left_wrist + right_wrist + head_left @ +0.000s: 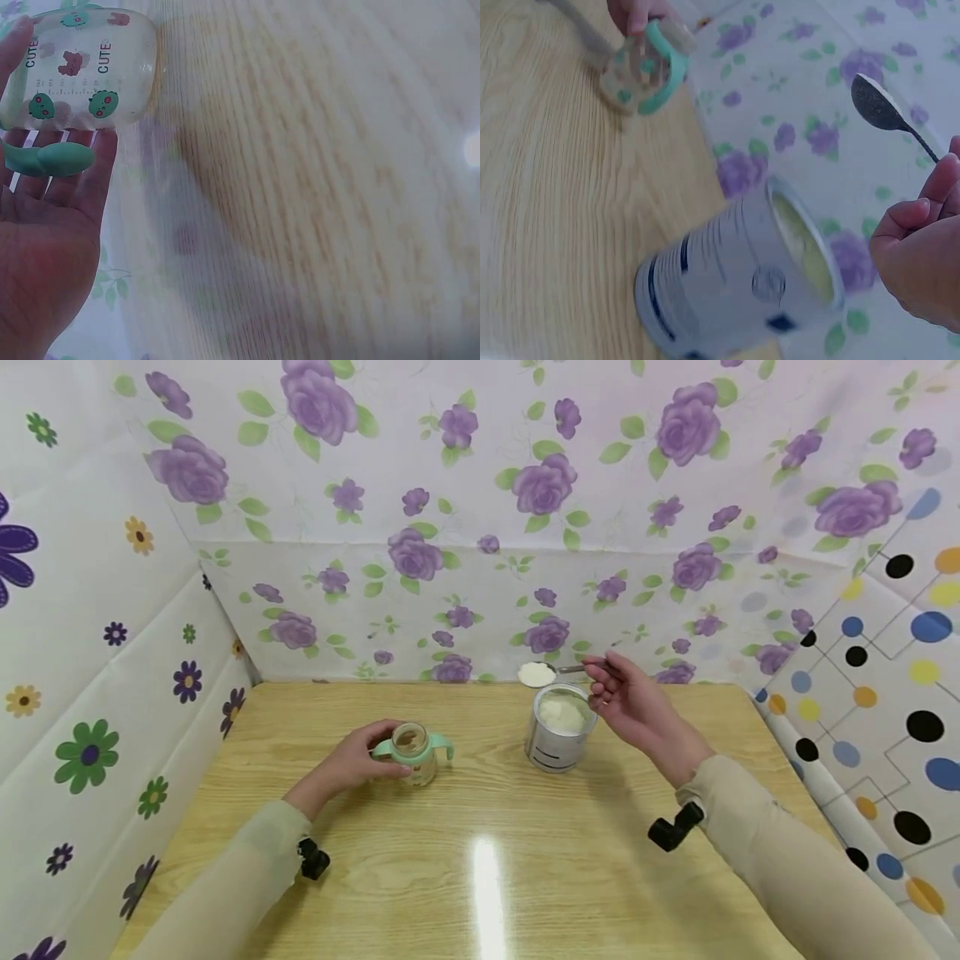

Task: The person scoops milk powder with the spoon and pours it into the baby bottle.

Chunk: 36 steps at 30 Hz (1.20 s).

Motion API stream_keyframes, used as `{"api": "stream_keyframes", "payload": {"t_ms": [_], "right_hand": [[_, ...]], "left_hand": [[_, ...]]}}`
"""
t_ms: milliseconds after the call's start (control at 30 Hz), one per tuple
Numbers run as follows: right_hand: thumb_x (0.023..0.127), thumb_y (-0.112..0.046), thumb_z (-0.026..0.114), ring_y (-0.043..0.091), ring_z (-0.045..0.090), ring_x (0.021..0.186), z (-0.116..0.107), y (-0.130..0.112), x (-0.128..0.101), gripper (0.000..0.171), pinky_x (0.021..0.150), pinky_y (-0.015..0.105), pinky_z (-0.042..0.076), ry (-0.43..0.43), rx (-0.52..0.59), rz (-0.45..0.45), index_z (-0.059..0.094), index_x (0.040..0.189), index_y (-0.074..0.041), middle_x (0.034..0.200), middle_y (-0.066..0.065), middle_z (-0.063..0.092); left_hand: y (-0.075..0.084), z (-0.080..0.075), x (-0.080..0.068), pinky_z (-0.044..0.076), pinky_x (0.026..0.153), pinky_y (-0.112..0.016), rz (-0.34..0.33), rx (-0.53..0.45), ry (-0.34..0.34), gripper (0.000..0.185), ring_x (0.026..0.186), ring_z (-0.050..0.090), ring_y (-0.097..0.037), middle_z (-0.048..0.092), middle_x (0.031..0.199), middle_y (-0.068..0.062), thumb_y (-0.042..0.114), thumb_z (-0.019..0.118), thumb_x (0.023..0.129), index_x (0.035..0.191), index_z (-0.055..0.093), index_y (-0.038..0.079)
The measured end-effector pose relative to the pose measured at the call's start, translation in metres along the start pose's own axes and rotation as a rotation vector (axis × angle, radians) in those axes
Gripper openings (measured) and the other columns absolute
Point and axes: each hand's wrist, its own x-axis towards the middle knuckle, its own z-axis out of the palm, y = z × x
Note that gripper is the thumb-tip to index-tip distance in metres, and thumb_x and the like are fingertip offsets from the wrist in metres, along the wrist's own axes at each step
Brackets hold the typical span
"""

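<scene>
My right hand (628, 700) pinches the handle of a metal spoon (880, 105) heaped with white powder (537, 674). The spoon is held just above the far rim of an open milk powder can (553, 752), which stands upright on the table with pale powder inside. To the left, my left hand (365, 753) grips a clear baby bottle (422, 770) with a mint-green collar and two side handles. No lid covers the bottle's mouth. In the left wrist view the bottle (82, 67) shows printed animals and the word CUTE; fingers and thumb are around it, near one green handle (64, 159).
The wooden table (420, 868) carries the bottle and can. A flowered cloth wall (465, 585) rises along its back edge, close behind the can and spoon. Patterned cloth also stands at both sides. Both wrists wear a small black camera mount (675, 827).
</scene>
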Motion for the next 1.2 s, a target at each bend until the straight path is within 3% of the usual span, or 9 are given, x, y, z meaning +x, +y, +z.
{"api": "stream_keyframes", "payload": {"t_ms": [200, 400, 733, 967, 1200], "right_hand": [[0.118, -0.030, 0.043, 0.011, 0.061, 0.068, 0.047, 0.026, 0.022, 0.048, 0.066, 0.025, 0.044, 0.010, -0.060, 0.038, 0.081, 0.100, -0.007, 0.085, 0.000, 0.080], [0.118, -0.032, 0.046, 0.009, 0.058, 0.067, 0.072, 0.065, 0.042, 0.045, 0.066, 0.025, 0.042, 0.011, -0.097, 0.073, 0.080, 0.099, -0.008, 0.084, -0.003, 0.079], [0.118, -0.031, 0.045, 0.008, 0.057, 0.071, 0.074, 0.116, 0.058, 0.041, 0.068, 0.025, 0.042, 0.006, -0.163, 0.127, 0.077, 0.102, -0.011, 0.083, -0.005, 0.077], [0.118, -0.031, 0.043, 0.008, 0.056, 0.070, 0.071, 0.131, 0.062, 0.042, 0.066, 0.024, 0.043, 0.015, -0.234, 0.143, 0.077, 0.102, -0.011, 0.083, -0.005, 0.076], [0.117, -0.030, 0.046, 0.008, 0.056, 0.071, 0.072, 0.140, 0.065, 0.039, 0.067, 0.025, 0.042, 0.017, -0.273, 0.151, 0.076, 0.105, -0.008, 0.085, -0.002, 0.078]], "left_hand": [[-0.002, -0.001, -0.001, 0.052, 0.106, -0.050, 0.016, -0.004, 0.001, 0.067, 0.132, 0.059, -0.032, 0.065, 0.142, -0.009, 0.020, 0.091, 0.089, 0.148, 0.061, 0.016], [-0.003, -0.001, 0.001, 0.052, 0.105, -0.048, 0.014, -0.010, 0.005, 0.067, 0.130, 0.060, -0.031, 0.065, 0.141, -0.008, 0.019, 0.092, 0.088, 0.148, 0.062, 0.017], [-0.004, 0.001, 0.003, 0.055, 0.102, -0.041, 0.029, -0.025, -0.003, 0.067, 0.127, 0.062, -0.031, 0.066, 0.140, -0.013, 0.017, 0.090, 0.090, 0.150, 0.060, 0.011], [-0.001, 0.001, 0.002, 0.053, 0.107, -0.046, 0.009, -0.049, -0.007, 0.071, 0.138, 0.055, -0.037, 0.061, 0.147, -0.015, 0.015, 0.090, 0.090, 0.152, 0.057, 0.010], [0.000, 0.000, 0.001, 0.051, 0.110, -0.052, 0.007, -0.053, -0.005, 0.070, 0.137, 0.056, -0.036, 0.062, 0.145, -0.013, 0.016, 0.090, 0.089, 0.151, 0.059, 0.012]]}}
